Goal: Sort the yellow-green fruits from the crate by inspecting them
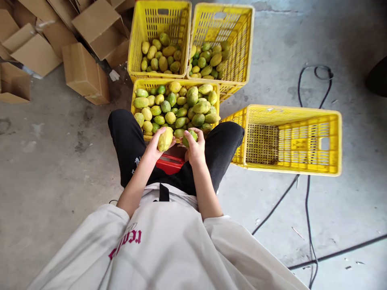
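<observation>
Both of my hands are held between my knees, over the near edge of a full yellow crate (132,106). My left hand (154,146) is closed around a mostly yellow lemon (165,139), its fingers under and beside it. A greener lemon (190,138) sits in my right hand (198,150), with the thumb and fingers wrapped about it. The two fruits are apart, side by side. Just beyond them, the crate is heaped with yellow and green lemons (170,117), several layers deep by the look of it.
Two more yellow crates (190,36) with lemons low inside stand behind. To my right lies a yellow crate (294,169) with no fruit visible in it. Cardboard boxes (83,72) pile up at the left. Black cables (307,209) cross the floor. Something red (169,164) shows between my legs.
</observation>
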### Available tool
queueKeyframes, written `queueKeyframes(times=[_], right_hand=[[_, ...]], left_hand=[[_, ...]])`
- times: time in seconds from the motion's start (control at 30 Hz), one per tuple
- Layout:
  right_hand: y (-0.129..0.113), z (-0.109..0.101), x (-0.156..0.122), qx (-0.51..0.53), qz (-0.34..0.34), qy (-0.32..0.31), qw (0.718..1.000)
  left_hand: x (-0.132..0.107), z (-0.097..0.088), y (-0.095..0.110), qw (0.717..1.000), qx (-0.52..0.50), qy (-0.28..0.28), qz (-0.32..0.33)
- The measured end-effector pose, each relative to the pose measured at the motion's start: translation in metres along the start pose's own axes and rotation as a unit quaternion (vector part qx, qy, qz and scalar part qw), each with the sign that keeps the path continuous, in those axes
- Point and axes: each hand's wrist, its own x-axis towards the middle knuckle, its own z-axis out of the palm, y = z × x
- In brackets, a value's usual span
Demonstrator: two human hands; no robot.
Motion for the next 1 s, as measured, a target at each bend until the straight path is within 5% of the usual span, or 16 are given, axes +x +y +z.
queueKeyframes(times=[0.17, 0.4, 0.7, 1.0], right_hand=[[0.0047, -0.0039, 0.0063, -0.018, 0.050, 0.011, 0.999], [0.0004, -0.0013, 0.0033, -0.030, 0.033, -0.019, 0.999], [-0.0012, -0.0004, -0.0002, -0.012, 0.024, -0.028, 0.999], [-0.0021, 0.0013, 0.0010, -0.017, 0.065, -0.033, 0.997]], left_hand=[[0.0053, -0.0025, 0.0042, 0.999, -0.027, 0.037, -0.014], [0.0068, -0.0047, 0.0015, 0.996, -0.017, 0.007, -0.089], [0.0053, -0.0031, -0.0028, 0.998, 0.046, -0.030, -0.030], [0.0090, -0.0080, 0.0049, 0.997, -0.018, -0.002, -0.081]])
